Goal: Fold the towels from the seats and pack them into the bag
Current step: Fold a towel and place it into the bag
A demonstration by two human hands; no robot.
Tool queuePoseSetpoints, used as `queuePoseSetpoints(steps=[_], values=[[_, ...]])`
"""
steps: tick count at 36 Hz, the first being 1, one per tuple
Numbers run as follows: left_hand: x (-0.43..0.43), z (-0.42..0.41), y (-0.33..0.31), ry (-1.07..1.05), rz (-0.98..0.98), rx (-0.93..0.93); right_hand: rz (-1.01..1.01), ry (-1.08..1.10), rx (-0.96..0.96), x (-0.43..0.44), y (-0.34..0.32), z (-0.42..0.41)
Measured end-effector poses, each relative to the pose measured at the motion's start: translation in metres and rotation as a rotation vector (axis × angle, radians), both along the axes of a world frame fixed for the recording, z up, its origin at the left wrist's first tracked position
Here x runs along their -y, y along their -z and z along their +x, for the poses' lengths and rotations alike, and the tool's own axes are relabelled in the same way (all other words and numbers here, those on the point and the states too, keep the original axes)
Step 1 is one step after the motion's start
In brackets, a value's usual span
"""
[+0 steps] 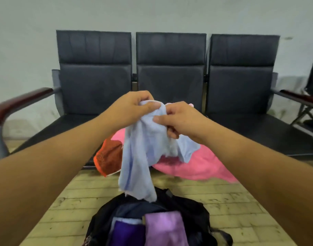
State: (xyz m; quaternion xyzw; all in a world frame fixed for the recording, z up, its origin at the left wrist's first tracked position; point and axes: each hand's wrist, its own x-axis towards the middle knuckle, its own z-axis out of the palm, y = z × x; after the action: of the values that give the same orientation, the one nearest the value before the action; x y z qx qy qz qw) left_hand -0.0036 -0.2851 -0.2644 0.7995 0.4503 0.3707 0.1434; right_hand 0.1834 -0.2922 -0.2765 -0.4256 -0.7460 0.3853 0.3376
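Orange towel [107, 157] is lying on the front edge of the middle seat [170, 77], at 8 o'clock from the hands, its lower edge drooping over.

Left hand [134, 107] is reaching forward on a nearly straight arm. Its fingers are curling over the top edge of the light blue towel [139, 157] and the thumb is pinching it.

The light blue towel is hanging bunched from both grips toward 6 o'clock. Its lowest corner is dangling at the far rim of the black bag [191, 208]; contact cannot be told.

Right hand [180, 119], just beside the left at 3 o'clock, is pinching the same top edge between thumb and curled fingers, knuckles up.

Pink towel [196, 166] is sprawling on the seat at 4 o'clock from the hands, spilling over the front.

In the bag's open mouth, a dark purple towel [127, 233] and a lilac towel [162, 228] are sitting side by side, folded.
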Motion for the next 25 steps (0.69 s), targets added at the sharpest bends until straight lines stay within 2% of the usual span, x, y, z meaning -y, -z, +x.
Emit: queuePoseSetpoints(steps=[3, 6, 7, 10, 11, 13, 15, 16, 18, 21, 23, 25], values=[[0.017, -0.013, -0.001, -0.013, -0.167, -0.130, 0.069, 0.106, -0.196, 0.011, -0.019, 0.011], [0.029, -0.029, 0.008, -0.085, -0.324, -0.399, 0.049, 0.182, -0.518, 0.021, -0.037, 0.023], [0.030, -0.035, 0.013, -0.126, -0.363, -0.438, 0.011, 0.211, -0.626, 0.024, -0.042, 0.027], [0.036, -0.054, 0.025, -0.209, -0.453, -0.360, -0.137, 0.399, -0.836, 0.032, -0.048, 0.039], [0.039, -0.058, 0.026, -0.208, -0.461, -0.282, -0.168, 0.488, -0.804, 0.032, -0.047, 0.044], [0.048, -0.060, 0.026, -0.144, -0.464, 0.020, -0.196, 0.620, -0.518, 0.032, -0.039, 0.054], [0.055, -0.057, 0.019, -0.072, -0.453, 0.362, -0.186, 0.577, -0.119, 0.033, -0.027, 0.062], [0.058, -0.054, 0.013, -0.039, -0.431, 0.454, -0.170, 0.501, 0.032, 0.037, -0.023, 0.061], [0.064, -0.041, 0.000, 0.012, -0.365, 0.433, -0.135, 0.301, 0.146, 0.048, -0.015, 0.053], [0.075, -0.019, -0.016, 0.077, -0.311, 0.176, -0.169, -0.006, -0.026, 0.066, -0.021, 0.030], [0.079, -0.008, -0.021, 0.072, -0.274, 0.041, -0.171, -0.097, -0.037, 0.075, -0.028, 0.013], [0.082, -0.002, -0.026, 0.047, -0.244, -0.012, -0.113, -0.123, -0.002, 0.078, -0.033, 0.002]])
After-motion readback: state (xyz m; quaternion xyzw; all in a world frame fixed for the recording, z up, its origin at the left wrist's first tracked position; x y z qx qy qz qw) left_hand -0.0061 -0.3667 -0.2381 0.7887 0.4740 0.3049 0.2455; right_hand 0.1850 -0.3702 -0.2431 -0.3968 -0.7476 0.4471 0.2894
